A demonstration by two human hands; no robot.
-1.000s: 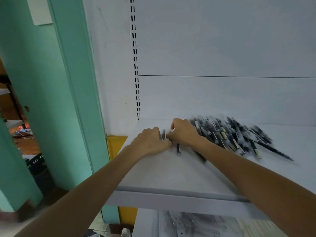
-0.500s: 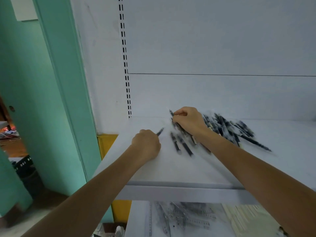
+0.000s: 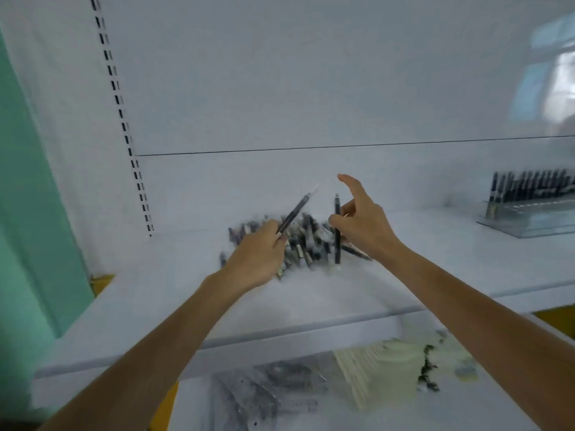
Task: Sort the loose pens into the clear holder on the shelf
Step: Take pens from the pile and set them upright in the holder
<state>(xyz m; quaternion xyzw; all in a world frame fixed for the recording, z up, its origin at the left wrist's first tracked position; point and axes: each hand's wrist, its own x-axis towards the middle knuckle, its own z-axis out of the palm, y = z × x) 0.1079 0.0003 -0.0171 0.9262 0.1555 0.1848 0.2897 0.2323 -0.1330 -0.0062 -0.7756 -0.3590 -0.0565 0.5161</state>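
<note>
A heap of loose black pens lies on the white shelf. My left hand grips one black pen that slants up to the right above the heap. My right hand pinches another black pen held nearly upright, with the index finger raised. The clear holder stands at the far right of the shelf, with a row of black pens standing in it. The view is blurred.
A white back panel with a slotted upright rises behind the shelf. A green wall borders the left. The lower shelf holds packaged goods and a cream stack.
Both hands have lifted off the shelf, each with a pen. The view has swung right, bringing the clear holder into sight.
</note>
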